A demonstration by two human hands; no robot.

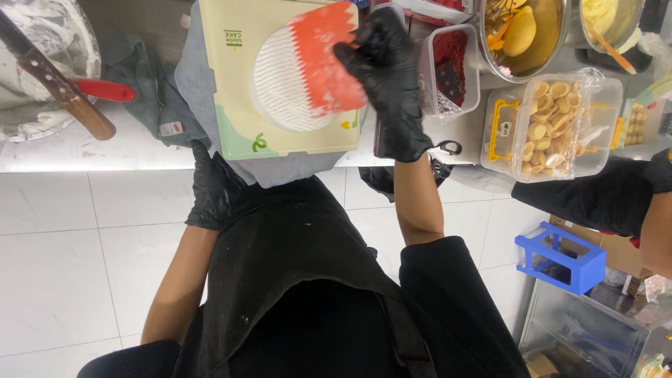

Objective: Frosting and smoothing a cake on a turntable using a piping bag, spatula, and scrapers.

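Your right hand reaches forward, its grip clamped on a red toothed scraper held over the ridged white cake just left of it. Your left hand hangs by the worktop edge; whether its grip is closed, I cannot tell.

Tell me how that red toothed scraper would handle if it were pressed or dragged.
The red scraper looks thin and flat, so probably light and slightly flexible. Its edge is saw-toothed, so likely to catch. The gloved right hand pinches one edge, and icing smears may make it slippery.
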